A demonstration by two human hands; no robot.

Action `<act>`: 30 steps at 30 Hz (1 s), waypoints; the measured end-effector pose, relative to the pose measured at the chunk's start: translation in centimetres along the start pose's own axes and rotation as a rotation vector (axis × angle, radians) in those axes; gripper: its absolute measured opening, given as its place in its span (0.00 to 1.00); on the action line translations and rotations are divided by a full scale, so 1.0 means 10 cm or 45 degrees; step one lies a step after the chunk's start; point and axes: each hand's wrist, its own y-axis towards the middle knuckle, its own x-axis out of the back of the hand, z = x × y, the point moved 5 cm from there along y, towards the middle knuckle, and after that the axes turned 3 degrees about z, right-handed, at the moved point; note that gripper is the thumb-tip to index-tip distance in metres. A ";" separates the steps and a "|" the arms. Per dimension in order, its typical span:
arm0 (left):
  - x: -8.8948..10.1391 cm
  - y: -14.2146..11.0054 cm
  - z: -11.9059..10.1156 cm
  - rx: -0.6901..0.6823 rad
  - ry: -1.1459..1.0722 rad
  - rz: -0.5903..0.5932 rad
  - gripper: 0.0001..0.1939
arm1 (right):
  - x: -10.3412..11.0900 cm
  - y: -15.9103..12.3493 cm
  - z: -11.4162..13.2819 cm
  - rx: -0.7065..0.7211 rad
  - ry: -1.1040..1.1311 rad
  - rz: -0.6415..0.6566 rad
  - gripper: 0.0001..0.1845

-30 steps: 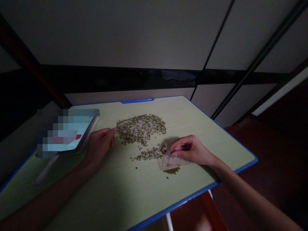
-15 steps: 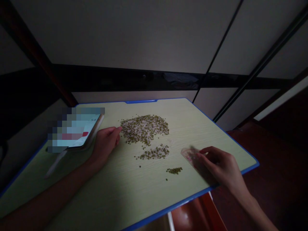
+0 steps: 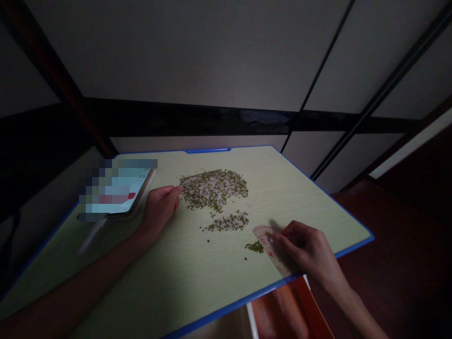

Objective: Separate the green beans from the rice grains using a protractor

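Note:
My right hand (image 3: 305,245) pinches a clear plastic protractor (image 3: 270,242) with reddish printing between thumb and fingers. The protractor's straight edge faces left, against a small heap of green mung beans (image 3: 253,246). My left hand (image 3: 163,207) is closed, with its thumb tip at the left edge of a large pile of mung beans mixed with pale grains, like rice (image 3: 213,188). Its curled fingers hide whatever may be inside. Between the large pile and the small heap lies a smaller mixed patch (image 3: 229,221). A few single beans are scattered around.
Everything lies on a pale table board (image 3: 169,282) with a blue rim. At the left, a phone (image 3: 120,188) with a lit screen rests tilted on a stand. Below the front edge is an orange-red container (image 3: 282,313). Cabinet panels (image 3: 197,56) stand behind the board.
My right hand has moved left with the protractor, bringing its edge up to the small bean heap. My left hand stays by the large pile. The view has shifted slightly.

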 end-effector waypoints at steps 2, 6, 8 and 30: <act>0.00 -0.01 -0.02 -0.006 0.010 0.005 0.19 | -0.03 -0.01 0.02 0.002 0.013 0.006 0.16; 0.00 -0.01 -0.03 -0.010 0.015 0.013 0.19 | -0.07 -0.04 0.09 0.014 0.056 0.023 0.15; 0.00 -0.01 -0.03 -0.014 0.010 0.015 0.19 | -0.10 -0.05 0.13 0.019 0.065 0.035 0.14; -0.01 -0.01 -0.03 -0.024 -0.016 0.005 0.19 | -0.39 -0.16 0.50 0.068 0.118 0.099 0.12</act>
